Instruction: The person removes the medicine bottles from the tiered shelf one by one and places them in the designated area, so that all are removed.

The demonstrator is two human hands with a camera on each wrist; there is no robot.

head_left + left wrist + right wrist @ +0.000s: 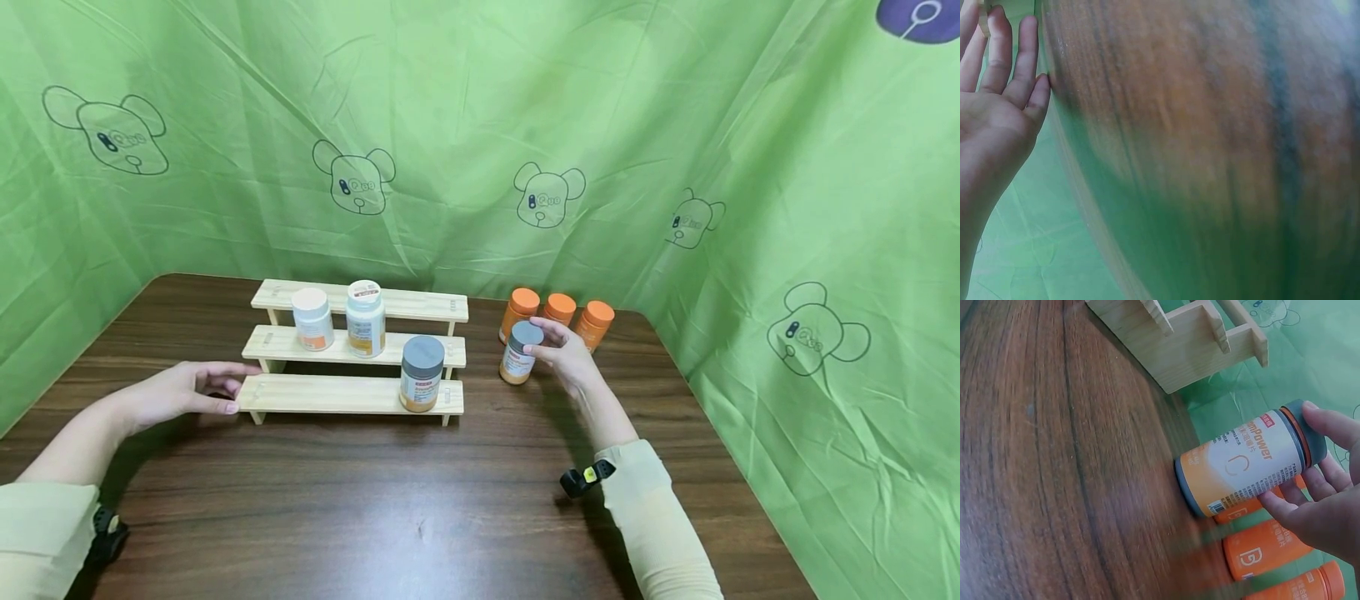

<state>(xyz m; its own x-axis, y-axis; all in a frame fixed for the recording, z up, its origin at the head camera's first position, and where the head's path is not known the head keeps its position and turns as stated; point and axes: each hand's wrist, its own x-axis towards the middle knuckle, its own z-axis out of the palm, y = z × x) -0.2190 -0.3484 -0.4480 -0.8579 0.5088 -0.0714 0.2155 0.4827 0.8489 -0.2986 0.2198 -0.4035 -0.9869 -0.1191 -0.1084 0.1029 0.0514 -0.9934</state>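
My right hand [567, 357] grips a supplement bottle [1241, 464] by its grey cap, thumb on one side and fingers on the other. This bottle has a white and orange label and overlaps the orange bottles in the right wrist view. At the left end of a three-tier wooden rack [330, 395], my left hand [180, 392] holds the lowest tier, thumb in front and index finger behind. In the left wrist view its other fingers [1022, 69] extend loosely. A matching grey-capped bottle [422, 375] stands on the right of that tier.
Two white bottles, one with a pinkish lid [312, 321] and one larger [365, 321], stand on the middle tier. Three orange bottles, including the rightmost bottle [596, 323], stand at the table's back right. Green cloth [450, 125] hangs behind the brown table [360, 508].
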